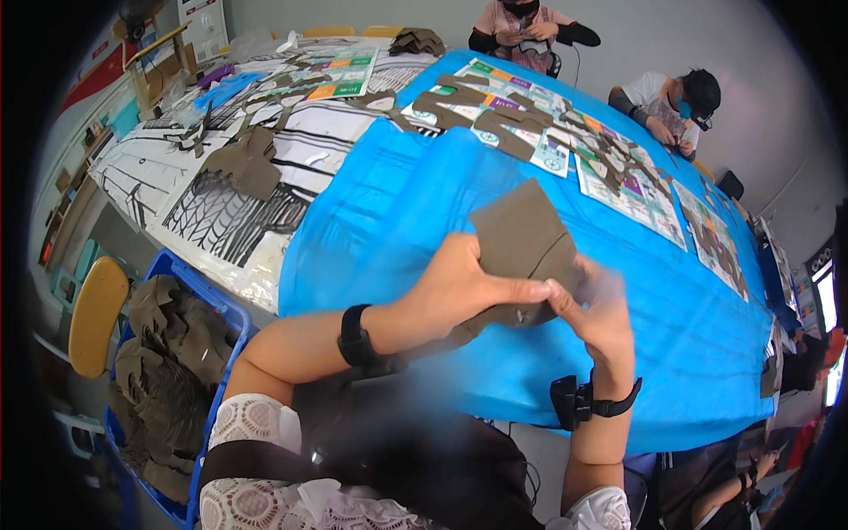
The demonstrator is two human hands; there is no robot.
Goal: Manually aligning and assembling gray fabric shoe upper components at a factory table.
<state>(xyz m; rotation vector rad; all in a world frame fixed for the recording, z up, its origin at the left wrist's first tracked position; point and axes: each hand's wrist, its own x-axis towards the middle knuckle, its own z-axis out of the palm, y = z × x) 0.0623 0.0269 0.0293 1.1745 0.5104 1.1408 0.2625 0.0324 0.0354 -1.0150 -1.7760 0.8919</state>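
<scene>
Both my hands hold a dark brown flat sheet piece (pixel 523 231) above the near part of the blue-covered table. It stands tilted up, with a thin cut or seam line running across it. My left hand (pixel 450 284) grips its left side, the thumb stretched across the front. From the right, my right hand (pixel 602 311) pinches the lower edge, its thumb tip meeting the left thumb; its outer fingers are blurred. A small light spot shows on the piece just below the thumbs. Fingers behind the sheet are hidden.
A blue crate (pixel 231 311) full of similar brown pieces stands at my left beside a yellow-backed chair (pixel 99 316). Printed sheets (pixel 625 196) with brown cut-outs lie across the blue table cover (pixel 371 221). More brown pieces (pixel 256 163) rest on the patterned cover. Two people work across the table.
</scene>
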